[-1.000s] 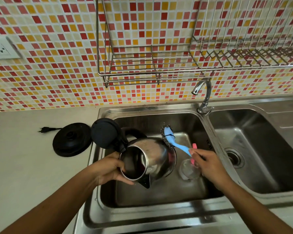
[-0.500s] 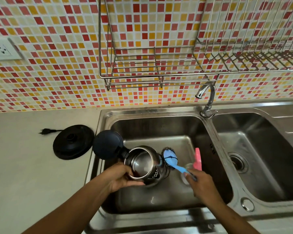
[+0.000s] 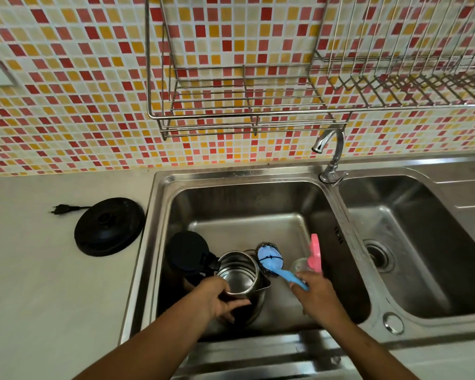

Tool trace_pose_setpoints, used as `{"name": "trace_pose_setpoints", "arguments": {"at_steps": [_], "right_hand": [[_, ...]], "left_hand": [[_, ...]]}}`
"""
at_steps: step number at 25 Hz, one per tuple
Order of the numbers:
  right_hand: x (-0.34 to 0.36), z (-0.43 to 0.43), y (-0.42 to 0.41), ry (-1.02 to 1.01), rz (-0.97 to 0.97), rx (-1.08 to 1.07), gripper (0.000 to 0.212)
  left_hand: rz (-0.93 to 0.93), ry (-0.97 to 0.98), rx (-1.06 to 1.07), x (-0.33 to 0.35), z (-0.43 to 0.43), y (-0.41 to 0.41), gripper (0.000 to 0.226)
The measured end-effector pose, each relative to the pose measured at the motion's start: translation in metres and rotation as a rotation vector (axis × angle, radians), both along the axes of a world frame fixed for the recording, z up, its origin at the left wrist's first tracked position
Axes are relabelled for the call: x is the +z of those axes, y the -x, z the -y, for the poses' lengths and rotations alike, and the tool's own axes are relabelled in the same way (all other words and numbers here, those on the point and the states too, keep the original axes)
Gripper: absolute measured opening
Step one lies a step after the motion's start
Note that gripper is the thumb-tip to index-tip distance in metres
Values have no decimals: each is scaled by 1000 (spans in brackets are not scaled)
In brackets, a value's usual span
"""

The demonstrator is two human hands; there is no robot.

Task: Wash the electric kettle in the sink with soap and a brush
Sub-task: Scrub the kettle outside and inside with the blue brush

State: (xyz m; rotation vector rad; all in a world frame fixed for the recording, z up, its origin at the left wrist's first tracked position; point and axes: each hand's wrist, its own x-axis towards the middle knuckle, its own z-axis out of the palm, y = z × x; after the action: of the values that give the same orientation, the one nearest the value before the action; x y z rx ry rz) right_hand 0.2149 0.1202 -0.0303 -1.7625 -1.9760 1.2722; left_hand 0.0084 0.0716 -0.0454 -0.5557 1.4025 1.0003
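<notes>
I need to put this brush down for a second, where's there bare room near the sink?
Bare counter lies in front of the kettle base. The floor of the left basin is bare behind the kettle, and the right basin around its drain. The left basin's front is crowded: kettle, brush, spray bottle, left hand, right hand.

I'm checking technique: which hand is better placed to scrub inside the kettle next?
Right. The right hand holds the blue brush, its head beside the open kettle; the left hand grips the kettle's rim, steadying it in the sink.
</notes>
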Motion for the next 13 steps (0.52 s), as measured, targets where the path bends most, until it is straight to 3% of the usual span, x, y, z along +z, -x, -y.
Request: {"name": "trace_pose_setpoints", "arguments": {"at_steps": [9, 13], "right_hand": [[3, -4, -3, 39, -24, -23, 22], [23, -7, -10, 48, -125, -60, 22]], "left_hand": [[-29, -55, -146, 2, 7, -3, 44], [-156, -138, -337, 9, 31, 7, 72]]}}
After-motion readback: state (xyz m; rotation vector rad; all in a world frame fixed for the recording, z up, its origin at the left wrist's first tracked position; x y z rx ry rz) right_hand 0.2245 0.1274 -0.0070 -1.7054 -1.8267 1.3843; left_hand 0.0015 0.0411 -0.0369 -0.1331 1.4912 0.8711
